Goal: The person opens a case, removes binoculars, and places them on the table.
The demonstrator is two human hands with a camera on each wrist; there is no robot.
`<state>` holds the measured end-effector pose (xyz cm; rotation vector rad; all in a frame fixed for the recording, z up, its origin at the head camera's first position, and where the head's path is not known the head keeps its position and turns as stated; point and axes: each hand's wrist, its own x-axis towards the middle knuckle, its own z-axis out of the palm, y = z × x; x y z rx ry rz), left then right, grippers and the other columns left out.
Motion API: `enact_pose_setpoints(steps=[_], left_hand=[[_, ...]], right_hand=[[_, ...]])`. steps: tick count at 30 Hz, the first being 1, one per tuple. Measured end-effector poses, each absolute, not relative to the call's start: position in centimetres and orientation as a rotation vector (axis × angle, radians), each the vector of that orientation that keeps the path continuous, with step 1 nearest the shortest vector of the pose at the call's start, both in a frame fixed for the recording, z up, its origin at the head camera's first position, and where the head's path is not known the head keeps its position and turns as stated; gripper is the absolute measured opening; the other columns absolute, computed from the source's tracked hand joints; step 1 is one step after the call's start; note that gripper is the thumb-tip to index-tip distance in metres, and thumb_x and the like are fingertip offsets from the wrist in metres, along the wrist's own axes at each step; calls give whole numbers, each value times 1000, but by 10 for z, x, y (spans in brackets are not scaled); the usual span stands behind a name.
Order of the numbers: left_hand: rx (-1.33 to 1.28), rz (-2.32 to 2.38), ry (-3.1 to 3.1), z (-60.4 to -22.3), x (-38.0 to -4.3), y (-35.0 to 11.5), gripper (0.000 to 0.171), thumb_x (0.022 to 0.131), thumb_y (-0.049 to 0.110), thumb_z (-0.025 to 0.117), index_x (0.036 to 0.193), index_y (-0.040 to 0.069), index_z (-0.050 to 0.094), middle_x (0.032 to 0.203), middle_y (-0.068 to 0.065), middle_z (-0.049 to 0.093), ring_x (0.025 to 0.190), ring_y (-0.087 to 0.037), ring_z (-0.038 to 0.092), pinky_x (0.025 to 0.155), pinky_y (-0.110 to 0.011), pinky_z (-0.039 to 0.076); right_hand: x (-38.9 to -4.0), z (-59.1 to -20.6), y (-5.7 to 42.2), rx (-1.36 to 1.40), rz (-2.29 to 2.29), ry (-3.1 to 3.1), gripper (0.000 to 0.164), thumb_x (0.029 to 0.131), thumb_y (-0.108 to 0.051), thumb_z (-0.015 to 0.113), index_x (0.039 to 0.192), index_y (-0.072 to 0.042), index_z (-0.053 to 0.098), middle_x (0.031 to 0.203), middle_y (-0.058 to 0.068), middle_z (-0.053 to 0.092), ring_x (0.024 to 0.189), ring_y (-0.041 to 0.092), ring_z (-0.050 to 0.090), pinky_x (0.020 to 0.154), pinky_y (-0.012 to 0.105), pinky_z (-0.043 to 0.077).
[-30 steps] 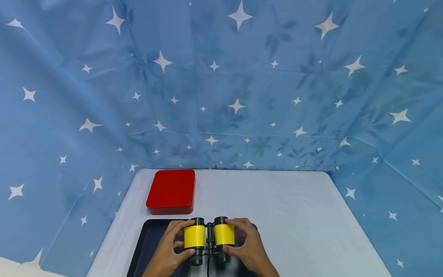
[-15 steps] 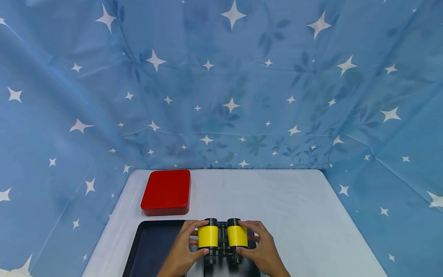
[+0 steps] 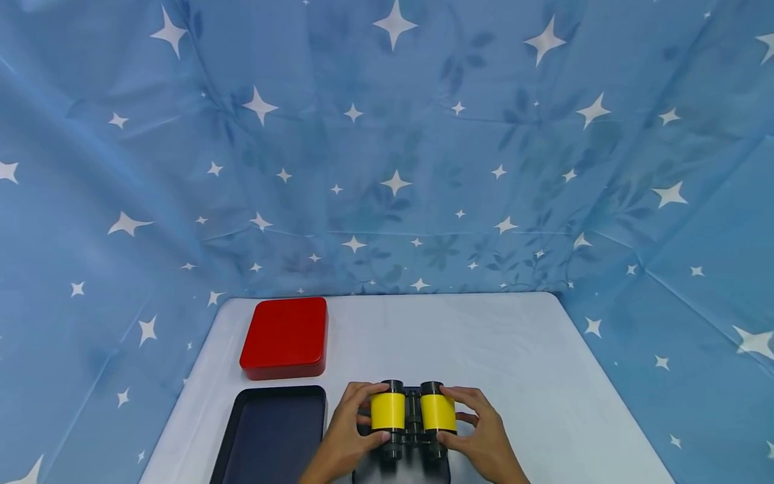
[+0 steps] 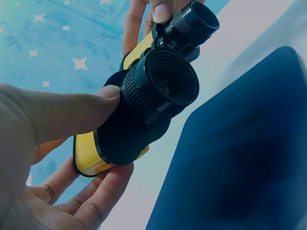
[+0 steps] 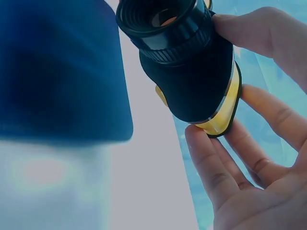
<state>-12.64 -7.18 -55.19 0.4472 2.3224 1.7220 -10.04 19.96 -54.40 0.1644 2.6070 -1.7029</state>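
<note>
Furthest left on the white tabletop (image 3: 514,363) sits a shallow red box (image 3: 284,336) with rounded corners, at 10 o'clock from the binoculars, near the table's far edge. Just below it, at 9 o'clock from the binoculars, lies a black rectangular tray (image 3: 272,430), its near end cut off by the bottom of the head view.

Next comes the left hand (image 3: 347,430), on the binoculars' 9 o'clock side. Its thumb presses on the black body beside the ribbed eyepiece (image 4: 163,79), while its spread, bent fingers support the yellow barrel from the far end and the outer side, pinching it.

Between the hands are the black-and-yellow binoculars (image 3: 414,407), held up and level from left to right, with their eyepiece ends toward 6 o'clock. Behind and below them shows a dark, round-cornered flat object (image 3: 402,470); whether it is a second tray cannot be told.

At 3 o'clock the right hand (image 3: 484,430) pinches the other barrel in the same way, thumb near the eyepiece, fingers parted along the yellow casing.

Blue star-patterned cloth (image 3: 387,154) hangs at 12 o'clock and down both sides of the table.
</note>
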Motion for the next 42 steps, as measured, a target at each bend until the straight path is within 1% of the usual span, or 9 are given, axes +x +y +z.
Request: enact_pose_setpoints(steps=[8, 10, 12, 19, 21, 27, 32, 38, 42], left_hand=[[463, 1718, 2319, -557, -130, -49, 73, 77, 16, 86, 139, 32, 52, 134, -1, 45, 108, -21, 53, 85, -26, 56], [464, 1723, 2315, -559, -131, -44, 74, 76, 15, 86, 139, 32, 52, 135, -1, 45, 108, -20, 53, 85, -26, 56], [466, 1726, 2313, -560, -131, -39, 75, 75, 15, 87, 140, 31, 53, 134, -1, 45, 107, -20, 52, 84, -26, 56], [489, 1717, 2322, -568, -130, -23, 74, 75, 15, 87, 138, 33, 53, 133, 0, 45, 106, -18, 52, 82, -27, 57], [499, 1712, 2330, -570, -130, -19, 74, 75, 15, 87, 138, 34, 53, 132, 1, 46, 106, -18, 53, 81, -27, 57], [519, 1700, 2346, -574, -129, -5, 74, 75, 16, 88, 137, 36, 53, 130, 2, 48, 105, -15, 55, 78, -25, 57], [532, 1705, 2329, -576, -129, 7, 73, 76, 14, 87, 137, 36, 53, 129, 2, 47, 104, -15, 54, 77, -26, 57], [534, 1683, 2319, -578, -128, 22, 72, 75, 17, 87, 136, 37, 53, 130, 5, 46, 105, -12, 53, 77, -24, 56], [547, 1677, 2312, -579, -128, 30, 72, 75, 16, 88, 135, 37, 54, 129, 5, 46, 103, -11, 53, 75, -23, 55]], right_hand=[[-99, -544, 217, 235, -1683, 2634, 71, 64, -11, 93, 128, -29, 66, 130, 2, 56, 122, 28, 56, 95, 47, 56], [-98, -544, 221, 259, -1672, 2637, 72, 64, -10, 93, 128, -30, 66, 130, 1, 56, 122, 28, 56, 96, 47, 55], [-96, -545, 225, 260, -1665, 2645, 73, 64, -9, 93, 129, -28, 66, 131, 3, 55, 123, 30, 56, 95, 47, 55], [-92, -553, 239, 309, -1663, 2627, 75, 63, -6, 92, 128, -33, 65, 133, 1, 54, 125, 31, 55, 97, 48, 54], [-91, -554, 243, 320, -1649, 2631, 75, 64, -6, 92, 129, -32, 65, 134, 2, 53, 125, 31, 54, 98, 49, 54], [-88, -555, 254, 360, -1584, 2654, 76, 65, -6, 91, 133, -27, 63, 136, 7, 52, 126, 35, 53, 98, 51, 53], [-85, -555, 263, 397, -1569, 2645, 77, 66, -4, 90, 135, -25, 62, 138, 8, 51, 128, 37, 51, 99, 51, 53], [-82, -558, 277, 432, -1574, 2623, 78, 65, -4, 90, 135, -23, 61, 139, 9, 51, 129, 38, 50, 99, 51, 52], [-80, -561, 286, 447, -1560, 2623, 78, 66, -5, 90, 136, -20, 61, 139, 10, 50, 129, 39, 51, 98, 52, 53]])
